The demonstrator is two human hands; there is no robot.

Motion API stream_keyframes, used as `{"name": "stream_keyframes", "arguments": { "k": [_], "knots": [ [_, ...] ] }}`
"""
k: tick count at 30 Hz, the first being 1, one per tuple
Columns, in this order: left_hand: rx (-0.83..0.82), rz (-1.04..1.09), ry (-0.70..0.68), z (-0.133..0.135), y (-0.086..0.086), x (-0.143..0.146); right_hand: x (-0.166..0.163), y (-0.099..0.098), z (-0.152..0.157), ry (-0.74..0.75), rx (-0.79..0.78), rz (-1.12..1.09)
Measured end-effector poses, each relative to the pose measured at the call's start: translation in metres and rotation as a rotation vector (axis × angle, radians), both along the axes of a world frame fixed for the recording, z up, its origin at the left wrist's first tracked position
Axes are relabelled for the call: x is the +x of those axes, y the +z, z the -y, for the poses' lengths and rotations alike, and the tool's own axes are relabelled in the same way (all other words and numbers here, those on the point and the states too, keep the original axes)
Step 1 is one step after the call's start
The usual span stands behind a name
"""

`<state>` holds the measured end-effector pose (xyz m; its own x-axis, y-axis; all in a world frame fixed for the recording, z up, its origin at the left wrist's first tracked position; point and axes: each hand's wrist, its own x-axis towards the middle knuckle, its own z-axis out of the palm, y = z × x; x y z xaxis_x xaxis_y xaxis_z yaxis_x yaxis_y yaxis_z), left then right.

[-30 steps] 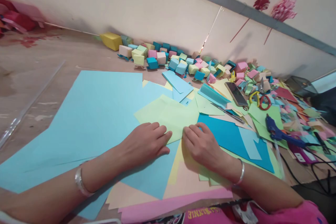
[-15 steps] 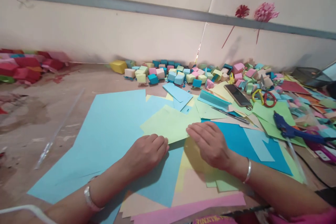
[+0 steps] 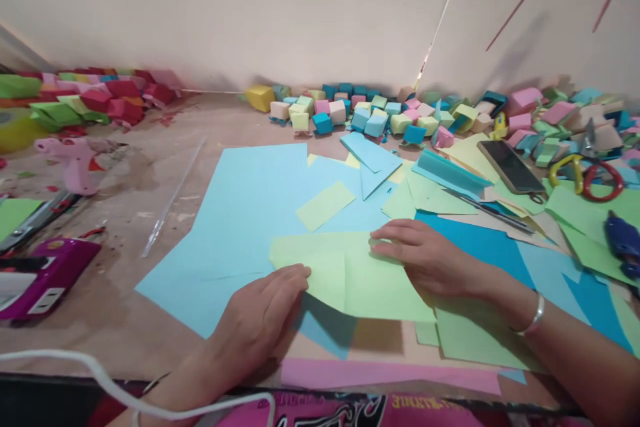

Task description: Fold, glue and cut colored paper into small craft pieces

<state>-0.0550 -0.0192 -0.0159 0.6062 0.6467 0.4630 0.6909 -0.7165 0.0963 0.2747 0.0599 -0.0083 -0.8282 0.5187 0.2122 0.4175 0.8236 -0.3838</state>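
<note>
A light green sheet of paper [image 3: 385, 280], creased and partly folded over on its left part, lies in front of me. My left hand [image 3: 270, 310] is closed on its lower left edge, thumb and fingers pressed together. My right hand [image 3: 433, 257] rests on the upper right part of the sheet, its fingers stretched out flat; the thumb is hidden. Beneath the green sheet are a large light blue sheet [image 3: 250, 213] and other coloured papers. A small green rectangle of paper [image 3: 326, 205] lies just beyond the sheet, on the blue.
Several paper boxes [image 3: 375, 123] line the wall. On the right are a phone [image 3: 513, 167], scissors [image 3: 585, 177], a pen [image 3: 495, 213] and a blue glue gun [image 3: 623, 240]. On the left are a pink glue gun [image 3: 75, 160], a cutter [image 3: 43, 217] and a white cable [image 3: 100, 370].
The view has shifted to the left and down. The green sheet has come nearer to me and shows a fold. My right hand's fingers have moved on top of it.
</note>
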Motion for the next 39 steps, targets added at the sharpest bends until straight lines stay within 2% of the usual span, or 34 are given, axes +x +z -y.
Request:
{"name": "stream_keyframes", "arguments": {
  "k": [3, 7, 9, 13, 18, 24, 30, 34, 39],
  "knots": [
    [-0.104, 0.003, -0.002, 0.005, 0.005, 0.002, -0.006, 0.002, 0.006, 0.048, -0.031, 0.024],
    [-0.210, 0.015, 0.017, 0.002, 0.010, 0.002, -0.009, 0.007, 0.011, 0.074, 0.006, 0.054],
    [-0.242, -0.004, -0.019, -0.001, 0.012, 0.004, -0.011, 0.007, 0.013, 0.083, 0.024, 0.037],
    [-0.251, -0.129, -0.153, -0.006, 0.017, 0.010, -0.015, 0.001, 0.015, 0.113, 0.029, 0.015],
    [-0.246, -0.285, -0.105, -0.010, 0.020, 0.012, -0.017, -0.002, 0.010, 0.148, -0.003, -0.034],
    [-0.138, -0.188, -0.060, -0.012, 0.019, 0.003, -0.016, 0.000, 0.004, 0.145, -0.124, -0.126],
    [-0.191, -0.139, -0.013, -0.016, 0.019, -0.006, -0.012, -0.001, 0.004, 0.093, -0.227, -0.201],
    [-0.214, -0.084, -0.018, -0.020, 0.016, -0.010, -0.015, 0.003, 0.010, -0.046, -0.185, -0.073],
    [-0.179, -0.106, -0.043, -0.020, 0.013, -0.012, -0.022, 0.002, 0.012, 0.028, -0.036, 0.009]
  ]
}}
